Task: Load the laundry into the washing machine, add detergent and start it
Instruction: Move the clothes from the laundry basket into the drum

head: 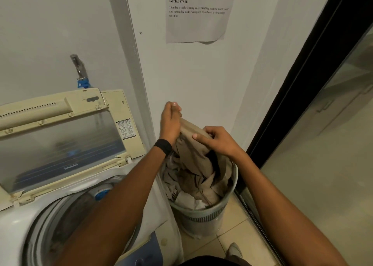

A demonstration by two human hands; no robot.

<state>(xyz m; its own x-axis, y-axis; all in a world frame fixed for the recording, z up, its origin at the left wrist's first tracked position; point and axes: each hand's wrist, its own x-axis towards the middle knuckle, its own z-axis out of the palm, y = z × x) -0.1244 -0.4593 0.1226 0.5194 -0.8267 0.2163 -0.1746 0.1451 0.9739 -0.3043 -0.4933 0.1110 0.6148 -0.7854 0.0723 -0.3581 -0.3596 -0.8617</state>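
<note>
Tan cloth [193, 144] is half out of the basket [203, 219]. Left hand [171, 122] and right hand [218, 140] both grab it, maybe to lift it into the open washer [60, 215] beside.

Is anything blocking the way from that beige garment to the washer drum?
Nothing visible. The lid stands raised and the drum is uncovered, left of the basket. The left hand and right hand grip the beige garment, which only has to clear the washer's edge.
</note>
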